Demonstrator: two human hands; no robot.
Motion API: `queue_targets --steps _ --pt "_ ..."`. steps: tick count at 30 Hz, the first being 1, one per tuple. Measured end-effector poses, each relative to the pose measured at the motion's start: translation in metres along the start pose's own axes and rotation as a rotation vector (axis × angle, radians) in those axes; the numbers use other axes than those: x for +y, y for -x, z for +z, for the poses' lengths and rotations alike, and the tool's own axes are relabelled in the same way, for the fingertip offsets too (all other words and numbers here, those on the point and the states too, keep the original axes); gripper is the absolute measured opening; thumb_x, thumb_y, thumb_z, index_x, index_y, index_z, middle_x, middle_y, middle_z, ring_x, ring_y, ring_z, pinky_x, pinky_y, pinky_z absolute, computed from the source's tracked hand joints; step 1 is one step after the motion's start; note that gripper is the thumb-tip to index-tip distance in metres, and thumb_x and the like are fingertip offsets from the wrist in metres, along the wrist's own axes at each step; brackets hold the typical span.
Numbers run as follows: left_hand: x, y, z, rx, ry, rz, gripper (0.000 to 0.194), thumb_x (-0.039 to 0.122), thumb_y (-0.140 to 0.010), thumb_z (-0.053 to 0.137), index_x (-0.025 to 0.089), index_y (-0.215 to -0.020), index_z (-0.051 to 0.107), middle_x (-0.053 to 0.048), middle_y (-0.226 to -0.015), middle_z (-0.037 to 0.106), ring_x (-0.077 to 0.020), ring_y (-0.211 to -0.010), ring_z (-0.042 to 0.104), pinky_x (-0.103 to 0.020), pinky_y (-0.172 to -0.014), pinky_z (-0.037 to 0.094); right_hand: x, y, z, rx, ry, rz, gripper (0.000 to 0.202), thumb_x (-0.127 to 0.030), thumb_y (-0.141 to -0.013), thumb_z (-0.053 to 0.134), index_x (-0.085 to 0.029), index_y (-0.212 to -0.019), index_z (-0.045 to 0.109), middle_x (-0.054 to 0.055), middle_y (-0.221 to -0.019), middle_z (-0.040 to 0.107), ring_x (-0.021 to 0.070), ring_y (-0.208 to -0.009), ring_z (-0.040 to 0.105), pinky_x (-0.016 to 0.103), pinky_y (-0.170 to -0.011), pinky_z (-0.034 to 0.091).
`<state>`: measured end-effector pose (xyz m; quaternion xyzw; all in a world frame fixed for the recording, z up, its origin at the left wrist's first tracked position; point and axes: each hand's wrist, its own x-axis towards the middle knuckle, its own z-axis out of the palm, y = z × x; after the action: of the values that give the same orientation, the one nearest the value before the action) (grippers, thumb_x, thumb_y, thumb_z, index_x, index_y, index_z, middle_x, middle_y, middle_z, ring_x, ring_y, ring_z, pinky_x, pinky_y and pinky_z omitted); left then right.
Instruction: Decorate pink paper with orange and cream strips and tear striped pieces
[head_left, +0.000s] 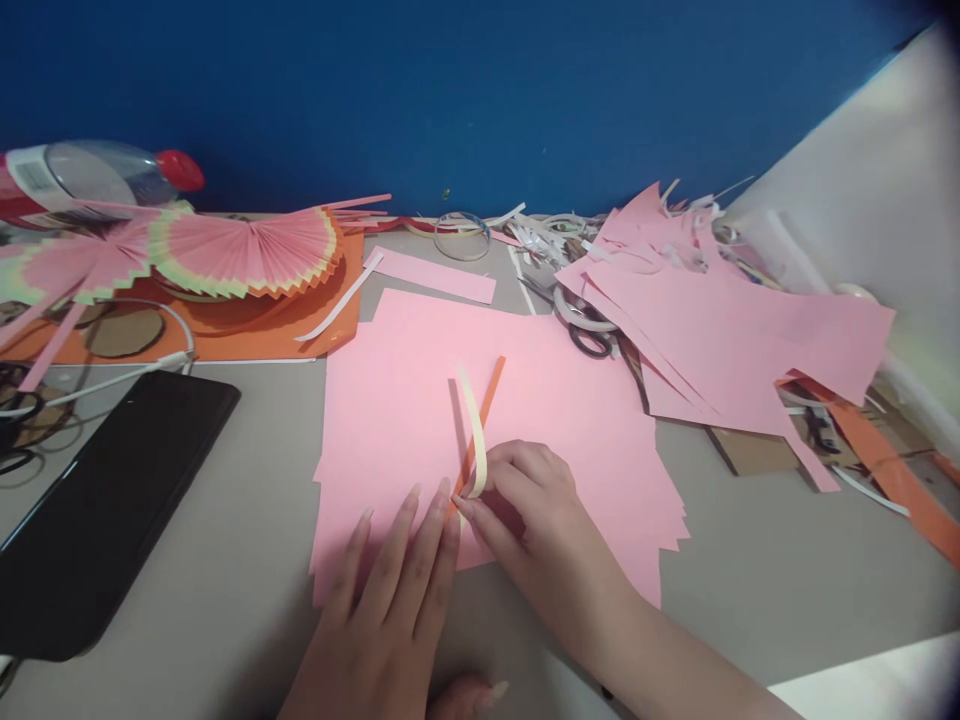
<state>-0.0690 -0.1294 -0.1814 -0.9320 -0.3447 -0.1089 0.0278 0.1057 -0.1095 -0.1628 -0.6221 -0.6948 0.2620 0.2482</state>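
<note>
My left hand (397, 600) lies flat on pink paper sheets (397, 400), fingers stretched out, with the fingertips pressing near the lower end of an orange paper strip (491, 390). Thumb and index finger of my right hand (536, 510) pinch a pale yellow paper strip (475, 435) at the place where it meets the orange one. The yellow strip bends upward from the pinch and casts a shadow on the pink sheet. Its lower end is partly hidden by my fingers, so I cannot tell how the two strips are joined there.
A black phone (112, 510) lies at left, below pleated pink paper fans (247, 250) and a red-capped bottle (112, 175). Scissors (589, 340) stick out from under pink paper scraps (720, 320) at right. A tape roll (462, 240) sits by the blue wall (480, 100).
</note>
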Motion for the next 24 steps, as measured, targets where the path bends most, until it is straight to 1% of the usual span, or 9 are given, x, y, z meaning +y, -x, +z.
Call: queue_targets --steps 3,6,9,12,14,17,20,24 --pt "0.001 -0.003 -0.004 0.026 0.009 -0.017 0.071 0.060 -0.080 0.040 0.006 -0.123 0.049 -0.016 -0.134 0.044 -0.0302 -0.123 0.036 -0.045 -0.106 0.012 -0.001 0.000 -0.002 -0.006 -0.023 0.014 0.011 -0.019 -0.086 0.050 -0.021 -0.075 0.054 0.003 -0.088 0.054 0.0177 -0.088 0.047 0.036 -0.082 0.038" --pt "0.002 -0.005 -0.006 0.036 0.011 -0.015 0.073 0.063 -0.078 0.040 0.005 -0.123 0.049 -0.016 -0.134 0.044 -0.0295 -0.123 0.037 -0.044 -0.106 0.015 -0.002 0.001 -0.006 -0.035 -0.034 0.013 0.013 -0.021 -0.087 0.047 -0.021 -0.077 0.055 0.003 -0.089 0.055 0.0171 -0.088 0.048 0.035 -0.082 0.040" --pt "0.004 -0.005 -0.006 0.035 0.018 -0.024 0.075 0.062 -0.078 0.041 0.005 -0.126 0.046 -0.015 -0.136 0.041 -0.0286 -0.125 0.034 -0.043 -0.105 0.016 -0.005 0.002 -0.011 -0.068 0.000 -0.006 0.011 -0.022 -0.087 0.047 -0.021 -0.080 0.055 0.003 -0.093 0.055 0.0179 -0.092 0.048 0.036 -0.085 0.040" --pt "0.005 -0.006 -0.006 0.023 0.021 -0.052 0.073 0.062 -0.080 0.040 0.007 -0.128 0.044 -0.014 -0.138 0.038 -0.0281 -0.127 0.032 -0.044 -0.104 0.018 -0.009 0.004 -0.019 -0.131 0.040 -0.032 0.013 -0.022 -0.089 0.044 -0.022 -0.085 0.056 0.003 -0.097 0.054 0.0177 -0.095 0.047 0.036 -0.086 0.040" --pt "0.006 -0.005 -0.005 0.014 0.013 -0.057 0.073 0.063 -0.080 0.038 0.007 -0.128 0.044 -0.014 -0.139 0.037 -0.0286 -0.127 0.031 -0.044 -0.104 0.018 -0.011 0.005 -0.025 -0.178 0.069 -0.069 0.014 -0.022 -0.089 0.043 -0.022 -0.090 0.057 0.003 -0.098 0.054 0.0170 -0.096 0.047 0.035 -0.086 0.040" --pt "0.005 -0.004 -0.004 0.033 -0.007 -0.020 0.075 0.065 -0.079 0.037 0.007 -0.126 0.046 -0.015 -0.138 0.038 -0.0286 -0.127 0.032 -0.044 -0.103 0.019 -0.011 0.005 -0.032 -0.221 0.150 -0.136 0.014 -0.021 -0.089 0.043 -0.022 -0.092 0.057 0.003 -0.097 0.055 0.0171 -0.094 0.047 0.035 -0.084 0.041" --pt "0.003 -0.003 -0.003 0.040 -0.046 0.027 0.077 0.066 -0.078 0.036 0.006 -0.125 0.047 -0.017 -0.136 0.041 -0.0294 -0.126 0.033 -0.044 -0.102 0.019 -0.008 0.004 -0.033 -0.201 0.287 -0.227 0.016 -0.023 -0.090 0.042 -0.020 -0.090 0.058 0.004 -0.093 0.056 0.0194 -0.091 0.048 0.038 -0.081 0.041" --pt "0.003 -0.005 -0.003 0.044 -0.081 0.029 0.080 0.069 -0.078 0.033 0.005 -0.125 0.046 -0.017 -0.135 0.042 -0.0305 -0.126 0.032 -0.044 -0.102 0.020 -0.003 0.004 -0.029 -0.140 0.456 -0.356 0.018 -0.021 -0.089 0.041 -0.018 -0.090 0.059 0.006 -0.091 0.057 0.0213 -0.088 0.049 0.042 -0.082 0.039"
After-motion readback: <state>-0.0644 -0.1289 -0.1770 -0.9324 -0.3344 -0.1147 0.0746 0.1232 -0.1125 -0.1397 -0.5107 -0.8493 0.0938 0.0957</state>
